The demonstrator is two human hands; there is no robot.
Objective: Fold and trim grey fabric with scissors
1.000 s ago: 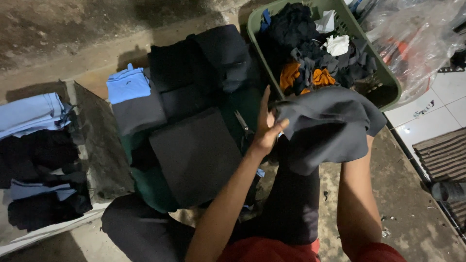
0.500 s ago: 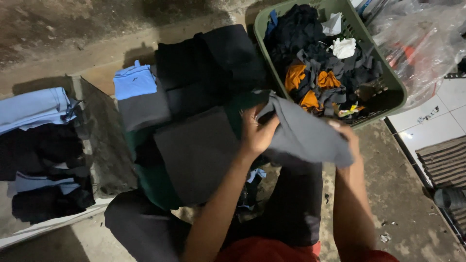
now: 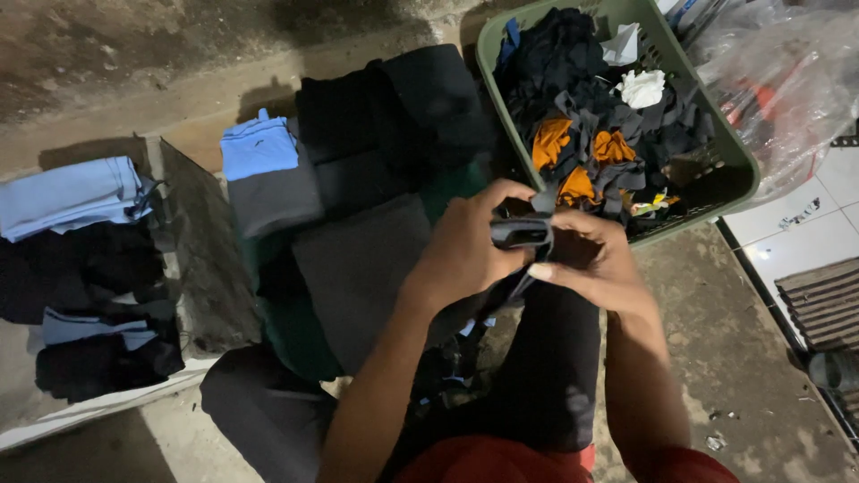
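Observation:
My left hand (image 3: pixel 467 246) and my right hand (image 3: pixel 591 259) meet in the middle of the view, both closed on a small dark grey garment (image 3: pixel 522 233) bunched tightly between them. Just beyond my hands stands a green laundry basket (image 3: pixel 741 170) filled with dark, orange and white clothes (image 3: pixel 608 116). To the left of my hands lies a pile of folded dark garments (image 3: pixel 358 268) over a green cloth (image 3: pixel 295 322).
Folded light blue clothes (image 3: pixel 258 146) and a grey piece (image 3: pixel 273 201) lie left of the pile. More folded blue and black stacks (image 3: pixel 80 259) sit at far left. A clear plastic bag (image 3: pixel 787 80) is at top right, white tiles (image 3: pixel 805 224) on the right.
The grey garment was spread wide between my hands; now it is gathered into a small bundle. My hands have come together near the basket's front edge.

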